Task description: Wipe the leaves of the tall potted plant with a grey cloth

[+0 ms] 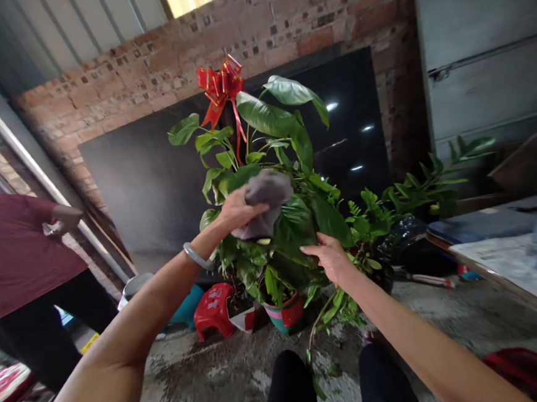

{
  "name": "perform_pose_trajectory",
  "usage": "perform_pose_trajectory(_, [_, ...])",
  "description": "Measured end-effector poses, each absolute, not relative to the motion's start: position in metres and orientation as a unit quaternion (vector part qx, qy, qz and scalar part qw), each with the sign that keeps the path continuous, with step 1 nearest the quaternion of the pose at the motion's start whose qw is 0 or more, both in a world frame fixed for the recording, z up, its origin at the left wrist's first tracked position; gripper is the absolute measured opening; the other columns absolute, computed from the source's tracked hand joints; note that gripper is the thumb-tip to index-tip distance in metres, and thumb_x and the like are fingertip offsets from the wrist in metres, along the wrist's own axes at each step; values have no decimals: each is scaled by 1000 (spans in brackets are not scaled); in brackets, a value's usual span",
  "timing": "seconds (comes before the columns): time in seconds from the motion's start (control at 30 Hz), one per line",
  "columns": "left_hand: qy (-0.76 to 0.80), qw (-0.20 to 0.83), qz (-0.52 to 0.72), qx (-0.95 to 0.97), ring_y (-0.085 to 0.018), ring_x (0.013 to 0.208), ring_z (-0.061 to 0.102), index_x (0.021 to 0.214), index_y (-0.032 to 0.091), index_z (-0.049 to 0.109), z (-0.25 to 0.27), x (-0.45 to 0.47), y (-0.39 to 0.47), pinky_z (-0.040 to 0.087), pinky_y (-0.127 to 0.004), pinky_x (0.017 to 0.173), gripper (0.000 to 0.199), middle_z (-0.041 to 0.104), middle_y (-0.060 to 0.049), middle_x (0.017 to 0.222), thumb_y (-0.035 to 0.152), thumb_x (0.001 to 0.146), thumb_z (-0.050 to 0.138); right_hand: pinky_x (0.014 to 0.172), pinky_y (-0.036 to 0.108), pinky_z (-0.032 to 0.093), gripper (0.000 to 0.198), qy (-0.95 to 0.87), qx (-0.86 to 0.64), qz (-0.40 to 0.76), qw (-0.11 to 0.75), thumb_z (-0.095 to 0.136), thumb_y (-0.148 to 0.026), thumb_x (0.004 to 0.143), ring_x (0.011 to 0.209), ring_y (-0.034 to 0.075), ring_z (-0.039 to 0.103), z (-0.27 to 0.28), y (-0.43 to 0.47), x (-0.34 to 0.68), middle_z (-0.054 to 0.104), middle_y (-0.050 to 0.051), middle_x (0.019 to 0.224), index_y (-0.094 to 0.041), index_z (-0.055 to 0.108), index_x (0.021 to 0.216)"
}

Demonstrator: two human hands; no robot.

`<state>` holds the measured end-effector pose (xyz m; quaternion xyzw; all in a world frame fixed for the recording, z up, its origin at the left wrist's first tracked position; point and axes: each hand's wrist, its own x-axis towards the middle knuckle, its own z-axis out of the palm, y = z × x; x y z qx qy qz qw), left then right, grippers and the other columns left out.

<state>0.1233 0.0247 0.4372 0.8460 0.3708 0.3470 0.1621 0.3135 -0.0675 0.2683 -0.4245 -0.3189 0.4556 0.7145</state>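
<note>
My left hand (240,209) is closed on a greyish-purple cloth (269,204), which lies against the leaves of a tall potted plant (268,115). A pale bracelet (197,256) circles my left wrist. On the right, my right hand (331,257) pinches the edge of a large green leaf (294,230) between thumb and fingers. That leaf spreads between both hands, its upper left part behind the cloth. A shiny red ribbon bow (221,87) tops the plant.
Below the plant stand a red plastic stool (213,310) and a red-and-green pot (284,314). A table (500,257) juts in from the right, holding papers and a clear plastic container. Another person (25,245) stands at left. Dark panels (156,185) lean against the brick wall.
</note>
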Motion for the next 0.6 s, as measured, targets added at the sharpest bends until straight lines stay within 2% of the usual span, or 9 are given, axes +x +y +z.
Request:
perform_pose_trajectory(0.1, [381,200,65,901,-32,93,73,97,17,80,412,104,12,59,-39,81,43,80,-7,92,42,63,87,54,32,50,39,-297,-427,455,723,87,-24,36,57,20,64,269,-65,324,72,-2,62,-22,68,70])
perform_pose_trajectory(0.17, [325,230,-37,917,-32,94,73,100,18,82,415,88,1,58,-37,81,44,82,-5,95,40,62,88,54,33,53,40,-284,-425,454,729,87,-23,35,57,20,65,270,-63,336,72,-3,63,-23,67,70])
perform_pose_trajectory(0.23, [303,244,9,921,-31,94,73,102,18,82,431,78,-4,59,-37,83,46,82,-4,96,40,62,88,54,33,54,39,-277,-425,453,734,87,-23,34,58,19,65,273,-62,346,73,-3,64,-23,67,68])
perform_pose_trajectory(0.37, [314,201,363,854,-30,97,74,107,15,79,451,89,15,60,-40,89,52,81,-6,98,44,64,87,50,30,52,38,-271,-436,441,736,89,-26,35,55,17,63,275,-64,352,71,-2,60,-22,68,66])
perform_pose_trajectory(0.43, [315,173,469,807,-28,100,74,111,15,78,438,102,25,60,-39,90,51,81,-6,101,46,71,82,49,30,52,39,-271,-442,437,736,90,-25,34,54,16,63,273,-66,351,70,-3,59,-21,69,66])
perform_pose_trajectory(0.5, [334,176,418,826,-27,96,73,105,15,79,413,108,26,59,-37,87,45,80,-6,97,44,71,81,50,30,54,40,-268,-445,430,739,91,-24,34,56,17,64,270,-68,351,72,-3,62,-22,69,68])
perform_pose_trajectory(0.6, [349,191,109,911,-27,87,72,89,19,80,384,97,17,56,-35,80,36,79,-2,84,33,57,89,48,28,55,39,-256,-451,409,751,92,-23,35,59,17,66,264,-70,358,74,-3,66,-22,69,67])
